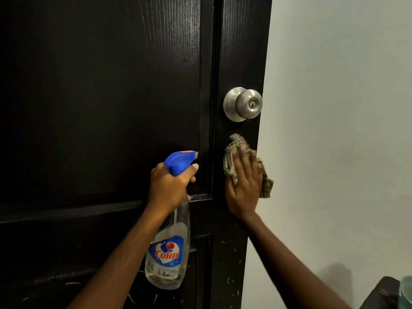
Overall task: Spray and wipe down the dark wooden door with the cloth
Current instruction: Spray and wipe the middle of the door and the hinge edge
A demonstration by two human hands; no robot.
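Crumpled cloth [233,167] pressed against the dark door [100,85] near its right edge, just below the silver knob [244,104], pinned under the flat, spread fingers of the right hand [244,188]. Just to the left, left hand [170,186] curled round the neck of the blue-topped spray bottle [167,253], nozzle facing the door. Pale wall [334,108] beyond the edge.

Glossy black-painted wood on the door [100,85], with raised grain catching the light and pale scuffs low down. Smooth, brushed satin metal on the knob [245,103]. Clear, smooth plastic for the spray bottle [177,221], with a shiny printed label [166,253]; opaque blue plastic at its trigger head [178,161]. Soft, crumpled woven cloth [236,148], matt and slightly rough. Matt, smooth pale paint on the wall [334,108]
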